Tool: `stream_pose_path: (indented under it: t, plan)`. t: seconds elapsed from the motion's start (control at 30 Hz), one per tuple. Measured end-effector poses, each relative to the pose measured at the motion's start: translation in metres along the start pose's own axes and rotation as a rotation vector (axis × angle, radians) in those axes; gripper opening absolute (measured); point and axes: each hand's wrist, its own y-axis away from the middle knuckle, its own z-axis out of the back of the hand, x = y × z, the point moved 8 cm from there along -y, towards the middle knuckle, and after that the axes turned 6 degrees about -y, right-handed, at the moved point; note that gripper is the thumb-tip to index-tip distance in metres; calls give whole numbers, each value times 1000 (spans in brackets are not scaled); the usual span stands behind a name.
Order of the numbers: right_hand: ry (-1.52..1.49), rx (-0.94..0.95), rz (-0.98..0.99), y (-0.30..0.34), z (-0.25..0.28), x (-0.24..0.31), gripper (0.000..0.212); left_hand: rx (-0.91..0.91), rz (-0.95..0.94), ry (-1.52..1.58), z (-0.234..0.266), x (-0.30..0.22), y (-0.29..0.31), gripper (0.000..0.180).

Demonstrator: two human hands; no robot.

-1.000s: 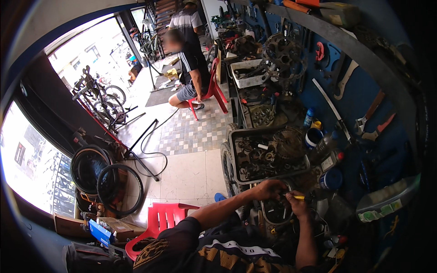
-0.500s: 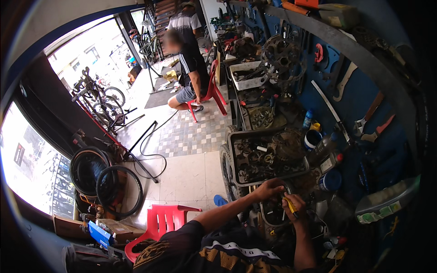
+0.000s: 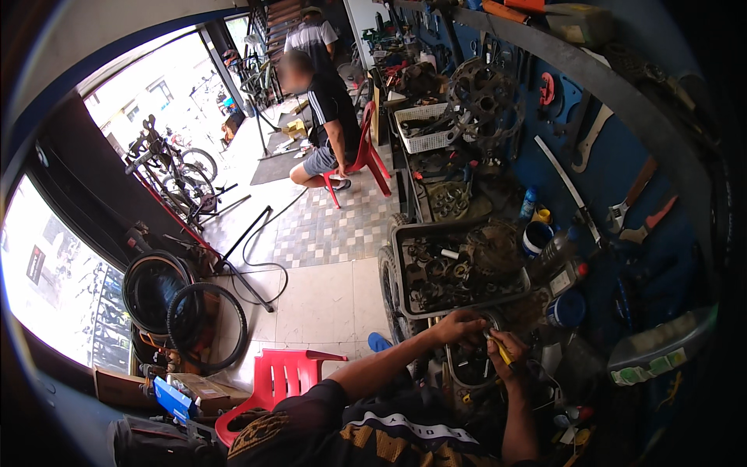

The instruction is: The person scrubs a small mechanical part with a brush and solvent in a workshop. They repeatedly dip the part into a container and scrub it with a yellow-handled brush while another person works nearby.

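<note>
My right hand [image 3: 507,352] is closed around a slim yellow-and-black handled tool [image 3: 503,349], whose exact kind I cannot make out. Its upper end points toward my left hand [image 3: 461,327], which is closed with the fingertips pinched together. Whatever sits between those fingertips is too small and dark to name. Both hands are close together over a small metal-rimmed tray [image 3: 472,386] holding small dark parts. Just beyond them lies a large dark tray [image 3: 398,268] full of loose bicycle parts, with sprockets at its right side.
Bottles and a blue-and-white tub [image 3: 566,308] crowd the bench on the right, below wall-hung tools. A white basket [image 3: 412,142] stands farther back. Left of me is a red plastic chair [image 3: 284,375]. A person [image 3: 331,117] sits on another red chair; a second person [image 3: 311,35] stands behind.
The yellow-and-black tool and my right hand have shifted slightly, and my left fingers have drawn a little closer to it. The view has moved marginally.
</note>
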Motion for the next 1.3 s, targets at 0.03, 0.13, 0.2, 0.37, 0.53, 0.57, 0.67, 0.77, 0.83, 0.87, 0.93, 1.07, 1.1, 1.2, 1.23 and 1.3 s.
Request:
stream_pose_path:
  t: [0.03,0.13,0.2,0.37,0.53,0.57,0.67,0.77,0.83,0.87,0.93,1.07,1.1,1.2,1.23,1.3]
  plan:
    - [-11,19,-8,0,0,-1,37,-11,31,28,3,3,0,50]
    - [45,43,-28,0,2,-6,35,-69,-18,25,12,2,6,49]
    - [182,140,-23,0,-5,-10,34,-66,-81,25,13,-4,10,49]
    - [293,198,119,0,-17,-11,31,-6,-168,102,9,-15,11,53]
    - [407,236,117,3,-24,-24,27,16,-184,61,5,-16,11,57]
    - [408,224,121,3,-23,-25,26,14,-176,32,4,-15,11,58]
    - [371,168,109,1,-15,-21,26,59,-119,59,1,-11,10,57]
    - [317,87,143,-4,-1,-2,26,1,-70,46,4,-10,9,53]
    - [333,76,255,-6,3,20,25,-6,-59,32,2,-12,9,55]
    - [359,101,310,-6,1,30,24,-17,-31,13,2,-10,8,56]
    - [450,157,401,-6,-5,44,24,14,66,52,-4,-3,6,60]
    - [402,115,341,-10,-7,38,23,14,-21,-29,-5,-6,3,61]
    - [359,98,297,-10,-6,31,22,4,-115,-51,-5,-12,2,55]
    - [158,56,69,-7,-5,-2,20,14,-248,-426,-3,-17,-1,47]
    - [41,46,-67,-4,-5,-19,21,-1,-368,-403,-5,-25,0,48]
    - [-313,85,-408,5,-9,-54,25,-23,-466,-497,-4,-30,3,48]
